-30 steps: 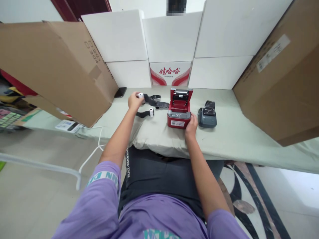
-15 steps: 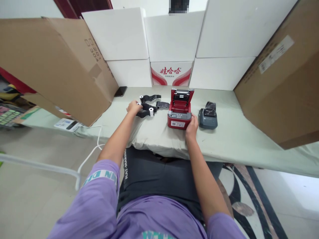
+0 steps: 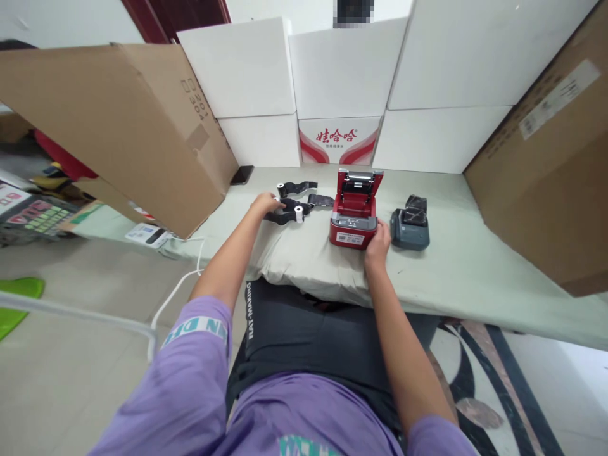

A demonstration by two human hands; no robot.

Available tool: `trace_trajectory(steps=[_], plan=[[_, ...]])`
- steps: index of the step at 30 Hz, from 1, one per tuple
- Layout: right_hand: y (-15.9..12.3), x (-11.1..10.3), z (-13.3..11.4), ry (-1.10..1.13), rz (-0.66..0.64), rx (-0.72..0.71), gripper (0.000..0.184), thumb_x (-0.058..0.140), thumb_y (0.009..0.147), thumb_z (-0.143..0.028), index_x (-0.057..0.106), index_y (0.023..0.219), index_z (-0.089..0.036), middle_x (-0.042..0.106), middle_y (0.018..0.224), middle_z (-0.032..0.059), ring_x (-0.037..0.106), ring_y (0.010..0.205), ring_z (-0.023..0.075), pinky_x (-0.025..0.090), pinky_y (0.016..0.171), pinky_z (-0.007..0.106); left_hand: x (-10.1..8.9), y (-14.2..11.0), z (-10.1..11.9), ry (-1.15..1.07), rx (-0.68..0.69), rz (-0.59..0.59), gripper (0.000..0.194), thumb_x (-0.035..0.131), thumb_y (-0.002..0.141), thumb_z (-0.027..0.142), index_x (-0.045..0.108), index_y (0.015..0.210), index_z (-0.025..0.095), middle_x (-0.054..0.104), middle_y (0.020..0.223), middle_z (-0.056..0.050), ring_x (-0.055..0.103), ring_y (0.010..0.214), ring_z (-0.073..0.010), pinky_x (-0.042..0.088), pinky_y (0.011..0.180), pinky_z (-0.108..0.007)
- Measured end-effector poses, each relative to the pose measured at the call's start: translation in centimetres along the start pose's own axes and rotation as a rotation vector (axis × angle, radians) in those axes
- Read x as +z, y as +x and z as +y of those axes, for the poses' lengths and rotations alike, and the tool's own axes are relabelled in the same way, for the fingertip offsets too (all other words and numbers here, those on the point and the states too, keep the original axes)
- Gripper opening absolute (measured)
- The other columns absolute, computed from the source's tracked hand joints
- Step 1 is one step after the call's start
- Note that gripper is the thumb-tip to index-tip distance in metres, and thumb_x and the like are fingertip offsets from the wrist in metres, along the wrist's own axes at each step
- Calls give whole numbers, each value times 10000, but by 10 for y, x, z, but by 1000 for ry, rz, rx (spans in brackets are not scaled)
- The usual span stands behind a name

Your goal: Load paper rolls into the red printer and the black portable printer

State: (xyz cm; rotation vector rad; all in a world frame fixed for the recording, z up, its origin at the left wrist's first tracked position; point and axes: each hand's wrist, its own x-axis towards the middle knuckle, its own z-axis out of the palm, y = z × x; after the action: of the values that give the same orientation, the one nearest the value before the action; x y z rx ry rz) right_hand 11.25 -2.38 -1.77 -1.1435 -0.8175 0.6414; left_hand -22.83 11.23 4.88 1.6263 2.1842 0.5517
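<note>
My left hand [image 3: 266,204] is closed around the white-cored end of a black ribbon roll [image 3: 295,205], its fingers partly hidden. Behind it lies a second black ribbon roll [image 3: 298,187], and in front a third ribbon roll [image 3: 284,217] with its white core facing me. A flat dark strip [image 3: 321,201] stretches from them toward the red label printer [image 3: 350,232]. That printer stands upright with its lid raised, showing a roller inside. Against its right side rests my right hand [image 3: 378,246], fingers wrapped around the lower corner.
A dark grey printer [image 3: 409,233] with black film on top stands on the right. White boxes [image 3: 342,69] line the back; brown cartons [image 3: 180,152] flank both sides. A phone [image 3: 242,175] lies back left; a power strip [image 3: 148,235] with white cable sits at the left edge.
My left hand has come toward me from the back of the ribbons, and the rear roll now shows clear of it. My right hand stays on the red printer. The view has shifted slightly.
</note>
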Motion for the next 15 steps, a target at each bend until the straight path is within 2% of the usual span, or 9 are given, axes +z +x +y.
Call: trace_trajectory(steps=[3, 6, 9, 12, 15], plan=[[0, 1, -1, -2, 9, 6, 378, 431, 920, -393, 690, 1089, -175, 710, 1150, 76, 618, 1124, 217, 439, 1067, 410, 1, 16, 6, -60, 3, 79, 639, 822, 707, 373, 662, 1295, 183, 694, 1332, -157, 653, 1236, -311, 490, 1012, -350], [1, 1, -1, -5, 17, -2, 371, 432, 918, -392, 691, 1073, -176, 711, 1140, 75, 618, 1115, 218, 440, 1060, 409, 3, 31, 17, -83, 47, 118, 690, 795, 728, 339, 616, 1383, 220, 677, 1377, -123, 652, 1238, -271, 487, 1007, -318], [0, 0, -2, -15, 14, -4, 374, 431, 924, -401, 692, 1073, -178, 713, 1129, 72, 620, 1100, 216, 437, 1058, 405, 6, 39, 27, -26, 49, 63, 599, 783, 722, 254, 675, 1310, 230, 707, 1332, -112, 667, 1210, -273, 495, 990, -329], [-1, 0, -3, -22, 22, 17, 378, 439, 923, -405, 695, 1086, -180, 716, 1124, 69, 620, 1087, 216, 441, 1042, 397, 6, 39, 36, -44, 52, 115, 476, 768, 717, 190, 731, 1191, 203, 737, 1260, -122, 673, 1184, -294, 499, 982, -349], [-1, 0, -2, -15, 26, 32, 382, 448, 915, -407, 696, 1092, -177, 720, 1122, 68, 623, 1082, 217, 446, 1025, 390, 3, 33, 49, -332, 79, 195, 358, 755, 752, 205, 731, 1108, 180, 769, 1120, -100, 695, 1094, -264, 511, 956, -335]])
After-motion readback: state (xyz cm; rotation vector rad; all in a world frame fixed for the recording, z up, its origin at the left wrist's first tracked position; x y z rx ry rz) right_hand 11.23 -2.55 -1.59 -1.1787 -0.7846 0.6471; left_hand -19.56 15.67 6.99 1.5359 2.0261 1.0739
